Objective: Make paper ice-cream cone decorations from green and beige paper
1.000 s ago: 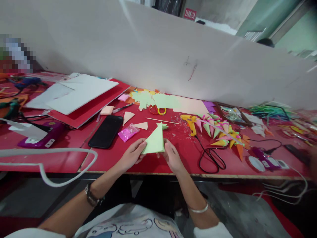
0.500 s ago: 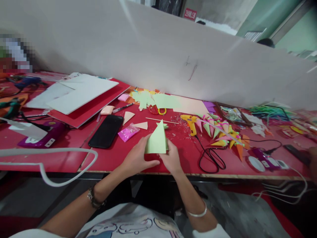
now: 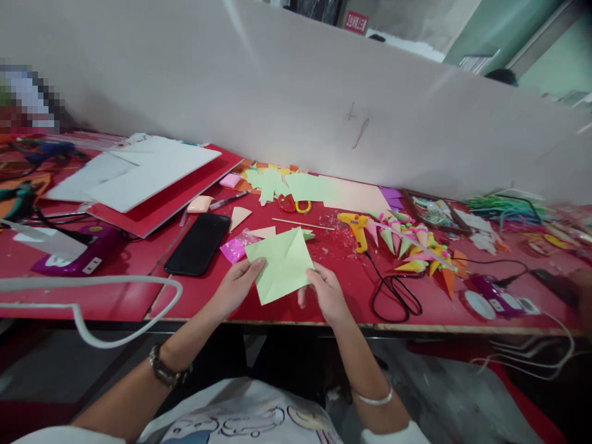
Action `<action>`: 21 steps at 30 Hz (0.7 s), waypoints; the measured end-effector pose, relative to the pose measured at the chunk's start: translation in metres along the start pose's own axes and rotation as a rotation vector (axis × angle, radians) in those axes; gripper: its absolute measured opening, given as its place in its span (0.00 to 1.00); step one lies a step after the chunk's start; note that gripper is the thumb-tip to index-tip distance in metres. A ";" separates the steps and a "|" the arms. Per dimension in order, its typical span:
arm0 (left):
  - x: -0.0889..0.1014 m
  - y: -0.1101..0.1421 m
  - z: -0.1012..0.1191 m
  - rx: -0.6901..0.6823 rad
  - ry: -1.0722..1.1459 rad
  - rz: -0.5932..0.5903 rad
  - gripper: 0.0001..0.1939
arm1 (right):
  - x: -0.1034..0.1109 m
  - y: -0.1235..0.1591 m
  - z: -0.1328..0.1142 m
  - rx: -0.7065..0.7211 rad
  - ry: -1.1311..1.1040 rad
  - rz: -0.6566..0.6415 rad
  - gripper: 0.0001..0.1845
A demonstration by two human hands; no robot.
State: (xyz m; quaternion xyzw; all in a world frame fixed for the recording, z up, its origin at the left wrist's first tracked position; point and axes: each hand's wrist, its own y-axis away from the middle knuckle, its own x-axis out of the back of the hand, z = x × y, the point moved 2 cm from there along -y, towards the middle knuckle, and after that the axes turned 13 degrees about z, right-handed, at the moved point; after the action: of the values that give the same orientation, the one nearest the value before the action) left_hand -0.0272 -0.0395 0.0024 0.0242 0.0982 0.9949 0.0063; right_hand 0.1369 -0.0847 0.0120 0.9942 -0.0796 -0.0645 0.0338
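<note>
A square sheet of light green paper (image 3: 282, 265) with crease lines is spread out above the red table. My left hand (image 3: 239, 282) pinches its left edge, thumb on top. At its right edge my right hand (image 3: 325, 290) grips the paper between thumb and fingers, with one finger showing below. Just behind the sheet lie a pink plastic packet (image 3: 235, 248), a peach paper piece (image 3: 263, 232) and a small green scrap (image 3: 306, 234), each partly covered by it. A thin wooden stick (image 3: 303, 224) lies farther back.
A black phone (image 3: 198, 245) lies left of my hands. To the right are a yellow glue gun (image 3: 356, 229) with its black cord (image 3: 396, 299) and several small paper cones (image 3: 416, 240). Scissors (image 3: 295, 205) and paper sheets (image 3: 356, 196) lie near the partition (image 3: 296, 92). White boards (image 3: 157, 172) are stacked at left.
The green paper, folded to a point before, is now opened out flat into a square. My hands have moved apart to its left and right edges.
</note>
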 end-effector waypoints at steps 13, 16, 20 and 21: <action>0.015 -0.011 0.004 -0.033 0.109 -0.241 0.23 | 0.011 0.005 -0.012 0.337 0.394 -0.042 0.21; 0.015 -0.009 0.009 -0.081 -0.080 -0.211 0.21 | 0.008 0.009 -0.020 0.501 0.562 -0.115 0.21; 0.014 -0.007 0.008 -0.196 -0.236 -0.193 0.17 | 0.008 0.014 -0.034 0.553 0.786 -0.183 0.20; 0.013 -0.006 0.008 -0.240 -0.273 -0.163 0.17 | 0.008 0.015 -0.038 0.555 0.825 -0.180 0.19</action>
State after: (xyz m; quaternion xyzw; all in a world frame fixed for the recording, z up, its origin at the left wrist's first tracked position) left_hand -0.0397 -0.0317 0.0094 0.1501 -0.0211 0.9831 0.1029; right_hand 0.1479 -0.0984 0.0498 0.9112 0.0122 0.3548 -0.2090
